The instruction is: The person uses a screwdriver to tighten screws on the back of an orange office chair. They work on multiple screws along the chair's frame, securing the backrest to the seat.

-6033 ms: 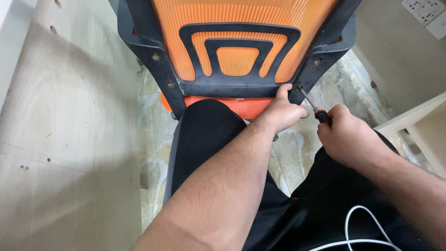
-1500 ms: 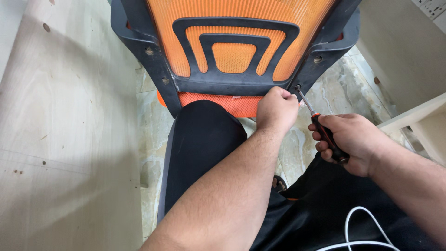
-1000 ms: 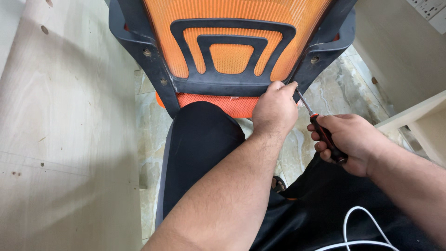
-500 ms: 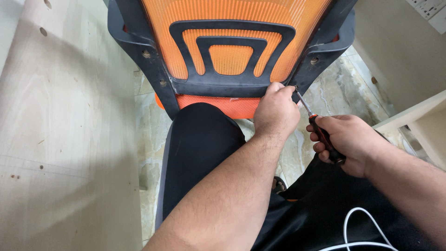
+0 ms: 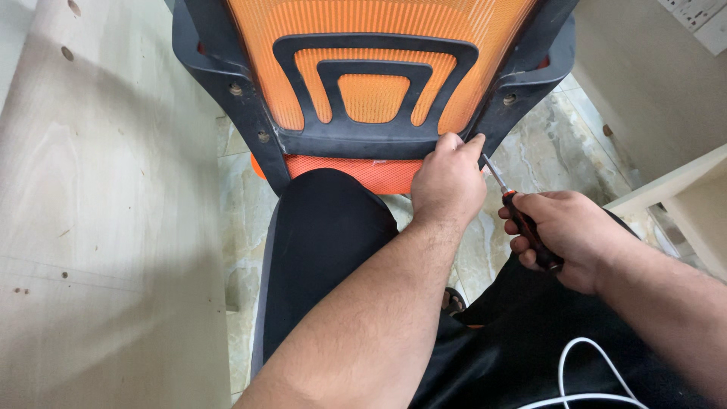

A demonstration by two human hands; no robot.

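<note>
An office chair back (image 5: 379, 83) with orange mesh and a black plastic frame fills the top of the head view. My left hand (image 5: 448, 180) grips the lower right corner of that frame. My right hand (image 5: 568, 227) is closed around a screwdriver (image 5: 526, 220) with a red and black handle. Its thin metal shaft points up-left, and the tip sits at the frame's corner beside my left fingers. An orange seat edge (image 5: 363, 170) shows under the frame. My legs in black trousers (image 5: 326, 242) lie below.
A large pale wooden board (image 5: 98, 227) with small drilled holes lies on the left. Marbled floor tiles (image 5: 545, 151) show between. A light wooden furniture piece (image 5: 681, 204) stands at the right. A white cable (image 5: 583, 371) loops over my lap. A wall socket (image 5: 700, 11) is at the top right.
My right hand has stayed on the screwdriver, shifting slightly along the handle over the last second. Six seconds ago it sat closer to the frame. My left hand has held its place.
</note>
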